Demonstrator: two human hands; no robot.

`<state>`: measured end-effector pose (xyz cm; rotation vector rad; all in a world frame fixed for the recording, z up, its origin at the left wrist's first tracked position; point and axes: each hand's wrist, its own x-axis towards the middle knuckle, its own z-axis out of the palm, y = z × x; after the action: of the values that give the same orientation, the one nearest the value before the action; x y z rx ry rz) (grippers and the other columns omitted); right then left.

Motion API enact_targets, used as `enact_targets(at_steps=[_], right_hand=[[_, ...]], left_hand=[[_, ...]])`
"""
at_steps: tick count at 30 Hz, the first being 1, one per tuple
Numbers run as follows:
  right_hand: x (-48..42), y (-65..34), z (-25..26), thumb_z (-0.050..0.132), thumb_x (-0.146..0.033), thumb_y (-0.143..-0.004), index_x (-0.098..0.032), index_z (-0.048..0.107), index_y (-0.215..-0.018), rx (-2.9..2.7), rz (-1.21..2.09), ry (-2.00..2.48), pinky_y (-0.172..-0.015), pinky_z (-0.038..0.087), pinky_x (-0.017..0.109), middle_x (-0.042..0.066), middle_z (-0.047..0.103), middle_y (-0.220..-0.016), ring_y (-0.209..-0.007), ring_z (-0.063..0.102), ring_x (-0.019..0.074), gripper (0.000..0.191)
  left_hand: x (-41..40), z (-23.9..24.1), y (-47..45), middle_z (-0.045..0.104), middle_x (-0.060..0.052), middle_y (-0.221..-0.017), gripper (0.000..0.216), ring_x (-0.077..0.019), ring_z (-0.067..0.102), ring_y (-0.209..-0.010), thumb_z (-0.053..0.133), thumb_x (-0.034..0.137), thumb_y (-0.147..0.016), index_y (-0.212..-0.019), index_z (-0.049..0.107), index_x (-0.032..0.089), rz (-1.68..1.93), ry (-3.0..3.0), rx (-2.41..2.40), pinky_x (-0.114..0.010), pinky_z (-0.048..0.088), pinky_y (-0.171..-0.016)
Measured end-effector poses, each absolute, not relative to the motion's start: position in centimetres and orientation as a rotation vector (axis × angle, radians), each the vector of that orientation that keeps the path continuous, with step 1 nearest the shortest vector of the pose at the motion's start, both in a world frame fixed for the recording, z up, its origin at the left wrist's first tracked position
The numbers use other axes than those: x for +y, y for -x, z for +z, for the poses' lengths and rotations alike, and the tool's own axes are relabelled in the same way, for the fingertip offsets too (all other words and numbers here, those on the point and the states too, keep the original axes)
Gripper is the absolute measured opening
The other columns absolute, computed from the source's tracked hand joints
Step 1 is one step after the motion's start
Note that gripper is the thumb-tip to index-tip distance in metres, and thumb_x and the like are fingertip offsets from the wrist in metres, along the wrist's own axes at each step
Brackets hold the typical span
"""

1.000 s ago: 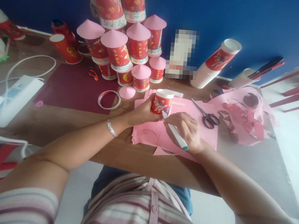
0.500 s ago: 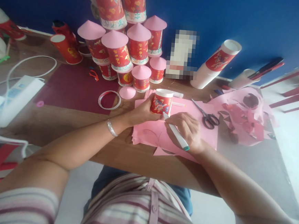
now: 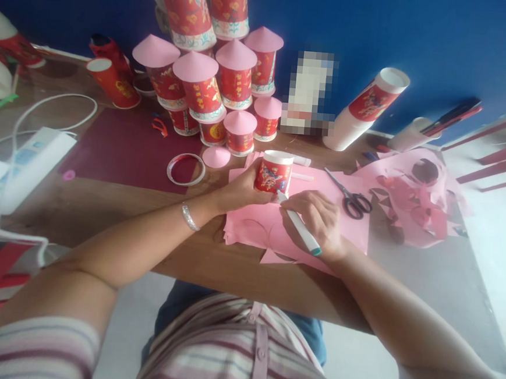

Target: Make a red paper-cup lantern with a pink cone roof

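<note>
Left hand (image 3: pixel 239 189) clamps the upturned cup (image 3: pixel 274 172) onto pink paper (image 3: pixel 276 226); right hand (image 3: pixel 316 221) grips the pen (image 3: pixel 299 229), tip at the cup's base. Circle partway traced, I'd judge; 1 cone (image 3: pixel 216 156) lies beyond the cup.

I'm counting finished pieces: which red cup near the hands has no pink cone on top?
The red cup in the left hand, standing on the pink paper, white rim bare. The small cups behind it wear cones.
</note>
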<state>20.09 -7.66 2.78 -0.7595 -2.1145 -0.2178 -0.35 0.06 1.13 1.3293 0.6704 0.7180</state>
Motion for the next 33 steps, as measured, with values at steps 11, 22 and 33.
enact_targets(at_steps=[11, 22, 33], right_hand=[[-7.69, -20.21, 2.78, 0.063, -0.006, -0.097, -0.02, 0.061, -0.113, -2.105, -0.215, 0.747, -0.064, 0.057, 0.032, 0.003, 0.073, -0.085, -0.07, 0.067, 0.0173, 0.022], [-7.76, -20.31, 2.5, 0.064, -0.007, -0.098, -0.02, 0.062, -0.114, -2.109, -0.209, 0.772, -0.065, 0.057, 0.033, 0.004, 0.074, -0.086, -0.071, 0.068, 0.0178, 0.02], [-7.78, -20.25, 2.41, 0.064, -0.006, -0.097, -0.017, 0.063, -0.112, -2.123, -0.185, 0.751, -0.068, 0.057, 0.033, 0.005, 0.074, -0.088, -0.074, 0.069, 0.0185, 0.019]], left_hand=[[0.1, 1.12, 0.56, 0.07, -0.009, -0.12, 0.074, -0.0308, 0.069, -0.117, 0.095, 0.038, -0.073, -0.13, 0.051, 0.021, 0.711, -1.338, 0.666, -0.045, 0.061, -0.098], [0.0, 1.34, 0.45, 0.069, -0.009, -0.12, 0.075, -0.0314, 0.069, -0.118, 0.096, 0.035, -0.07, -0.128, 0.05, 0.022, 0.71, -1.328, 0.695, -0.047, 0.061, -0.099], [0.08, 1.33, 0.44, 0.071, -0.011, -0.122, 0.077, -0.0327, 0.07, -0.12, 0.095, 0.036, -0.07, -0.13, 0.051, 0.021, 0.7, -1.355, 0.699, -0.047, 0.061, -0.1]])
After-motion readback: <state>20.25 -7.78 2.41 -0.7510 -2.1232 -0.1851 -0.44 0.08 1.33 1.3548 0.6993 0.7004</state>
